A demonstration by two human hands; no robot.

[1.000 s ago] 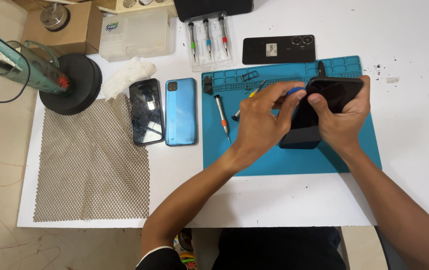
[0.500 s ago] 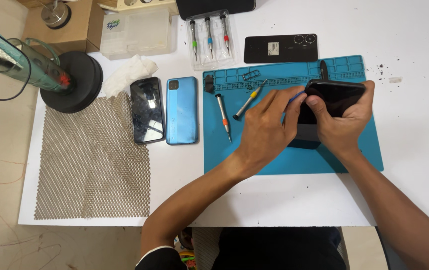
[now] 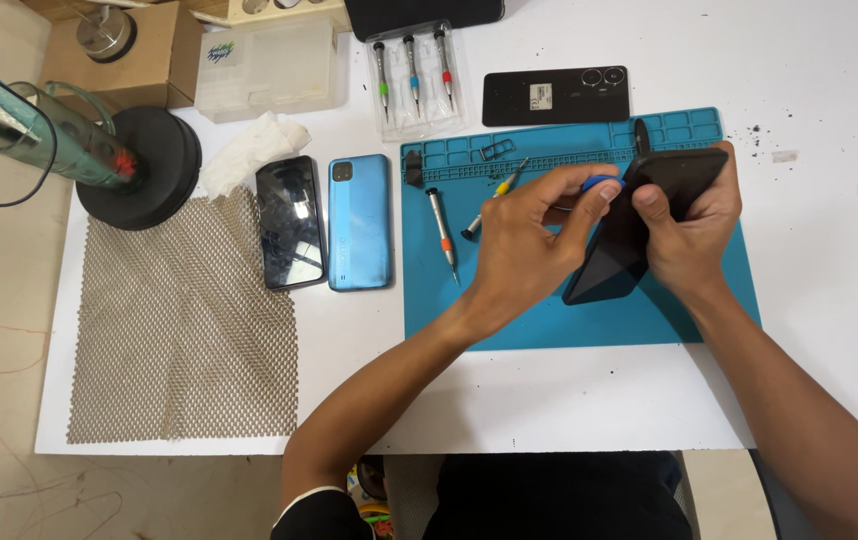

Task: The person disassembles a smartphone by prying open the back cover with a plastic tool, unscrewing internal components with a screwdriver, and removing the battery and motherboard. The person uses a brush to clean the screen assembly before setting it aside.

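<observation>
- Two hands over the blue mat (image 3: 549, 320), which lies on the white worktop (image 3: 829, 260).
- Right hand (image 3: 694, 235): grip closed around a black phone (image 3: 639, 225), thumb on its face, fingers wrapped behind the upper end. Phone held tilted, just above the mat.
- Phone's long axis runs from upper right to lower left; lower end points towards the mat's middle, close to the surface. Cannot tell if it touches.
- Left hand (image 3: 529, 240): fingertips pinched on a small blue tool (image 3: 602, 183), set against the phone's upper left edge.
- Key relation: phone lies directly right of the left hand; tool tip meets the edge near the right thumb. Left hand works the edge, right hand only steadies.
- On the mat, left of the hands: one screwdriver (image 3: 442, 232) with an orange band, a second, yellow-marked driver (image 3: 494, 198) lying aslant.
- Off the mat, left: blue phone (image 3: 359, 222) back up, dark phone (image 3: 290, 222) just beside it, mesh sheet (image 3: 184, 330) further left.
- Above the mat: another black phone back (image 3: 556, 96), clear case holding three drivers (image 3: 413, 75).
</observation>
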